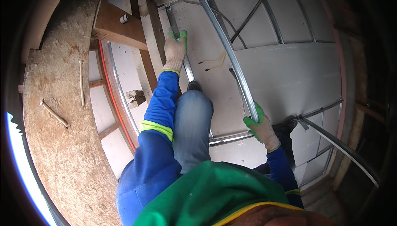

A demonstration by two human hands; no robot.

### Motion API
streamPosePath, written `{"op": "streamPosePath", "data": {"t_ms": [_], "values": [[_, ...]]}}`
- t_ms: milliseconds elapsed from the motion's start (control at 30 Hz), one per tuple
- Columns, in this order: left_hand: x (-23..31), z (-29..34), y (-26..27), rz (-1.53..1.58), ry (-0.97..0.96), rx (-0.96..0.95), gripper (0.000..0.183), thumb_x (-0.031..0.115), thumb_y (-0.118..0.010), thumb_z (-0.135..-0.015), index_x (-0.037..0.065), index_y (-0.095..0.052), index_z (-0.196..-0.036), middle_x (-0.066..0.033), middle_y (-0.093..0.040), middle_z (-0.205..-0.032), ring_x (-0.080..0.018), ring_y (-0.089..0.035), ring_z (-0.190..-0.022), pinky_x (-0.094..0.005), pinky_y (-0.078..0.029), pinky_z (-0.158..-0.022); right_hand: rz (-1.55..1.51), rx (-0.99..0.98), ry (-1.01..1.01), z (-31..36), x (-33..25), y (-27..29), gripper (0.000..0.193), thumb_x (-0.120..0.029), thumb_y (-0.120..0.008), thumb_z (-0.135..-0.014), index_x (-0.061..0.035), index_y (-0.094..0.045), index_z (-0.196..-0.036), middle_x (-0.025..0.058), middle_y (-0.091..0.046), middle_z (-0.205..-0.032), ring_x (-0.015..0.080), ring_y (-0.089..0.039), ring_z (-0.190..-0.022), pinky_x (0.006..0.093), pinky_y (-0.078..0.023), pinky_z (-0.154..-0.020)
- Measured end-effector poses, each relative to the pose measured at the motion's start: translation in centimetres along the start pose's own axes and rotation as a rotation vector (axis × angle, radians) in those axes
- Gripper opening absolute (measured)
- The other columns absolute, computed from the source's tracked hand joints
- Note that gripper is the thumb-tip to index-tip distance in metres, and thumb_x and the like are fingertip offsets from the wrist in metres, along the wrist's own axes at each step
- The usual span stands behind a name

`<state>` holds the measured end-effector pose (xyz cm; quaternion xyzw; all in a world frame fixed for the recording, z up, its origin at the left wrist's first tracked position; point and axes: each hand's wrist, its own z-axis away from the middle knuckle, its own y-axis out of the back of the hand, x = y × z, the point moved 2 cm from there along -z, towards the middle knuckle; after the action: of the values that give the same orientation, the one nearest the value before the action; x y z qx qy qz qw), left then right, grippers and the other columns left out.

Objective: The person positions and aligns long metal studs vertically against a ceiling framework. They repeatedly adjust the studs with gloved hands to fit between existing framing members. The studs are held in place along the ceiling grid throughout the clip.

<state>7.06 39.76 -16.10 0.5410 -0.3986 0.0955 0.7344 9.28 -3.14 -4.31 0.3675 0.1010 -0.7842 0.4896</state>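
Note:
My right hand (262, 131), in a knit glove with green-coated fingers, is closed round the lower end of a long, thin metal channel (225, 39). That channel slants away from me to the upper left and out of the top of the view. Ahead on the left, my left hand (175, 52), gloved the same way, curls round a flat metal channel (188, 69) of the framework beside a wooden post (151, 23). Its palm side is hidden. My left knee (193, 114) is bent between my arms.
Grey panels (289, 73) in metal framing spread below. Short yellow wires (214, 62) poke up through one. A rough wooden board (62, 102) with bolts stands at the left, near a red conduit (111, 93). Another metal channel (343, 147) slants across the lower right.

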Motion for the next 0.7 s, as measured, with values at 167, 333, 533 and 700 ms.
{"op": "streamPosePath", "data": {"t_ms": [167,333,533,700], "values": [[-3.0,2.6,-7.4,0.942,0.499,-0.432,0.063,0.046,-0.068,-0.102,0.009,-0.045,-0.147,-0.0175,-0.065,-0.123,-0.0336,-0.074,-0.096,-0.0446,-0.065,-0.072,0.142,-0.168,-0.073,2.0,1.2,-0.3,0.078,-0.025,-0.076,-0.094,-0.0079,-0.040,-0.161,0.0109,-0.065,-0.096,0.0158,-0.062,-0.080,0.0328,-0.055,-0.074],[-2.9,-2.7,-7.7,1.062,0.431,-0.354,0.049,0.041,-0.075,-0.099,0.009,-0.052,-0.130,-0.0133,-0.067,-0.110,-0.0286,-0.073,-0.087,-0.0427,-0.067,-0.068,0.508,-0.097,0.266,-7.1,-5.0,2.0,0.074,-0.029,-0.071,-0.096,-0.0104,-0.038,-0.160,0.0296,-0.068,-0.126,0.0438,-0.069,-0.113,0.0493,-0.056,-0.097],[2.4,-12.2,-9.6,0.986,0.492,-0.229,0.040,0.035,-0.075,-0.099,0.004,-0.060,-0.119,-0.0114,-0.070,-0.101,-0.0240,-0.073,-0.080,-0.0388,-0.066,-0.062,1.391,0.182,0.444,-10.2,-19.1,10.3,0.065,-0.019,-0.065,-0.097,-0.0148,-0.040,-0.158,0.0256,-0.072,-0.104,0.0431,-0.072,-0.096,0.0524,-0.059,-0.086],[10.0,-16.1,-10.3,1.097,0.460,-0.237,0.033,0.033,-0.071,-0.100,0.004,-0.064,-0.113,-0.0127,-0.072,-0.101,-0.0265,-0.073,-0.083,-0.0405,-0.064,-0.066,1.698,0.408,0.632,-5.3,-27.2,11.9,0.067,-0.009,-0.065,-0.096,-0.0169,-0.042,-0.159,0.0204,-0.072,-0.102,0.0380,-0.073,-0.088,0.0468,-0.062,-0.077]]}}
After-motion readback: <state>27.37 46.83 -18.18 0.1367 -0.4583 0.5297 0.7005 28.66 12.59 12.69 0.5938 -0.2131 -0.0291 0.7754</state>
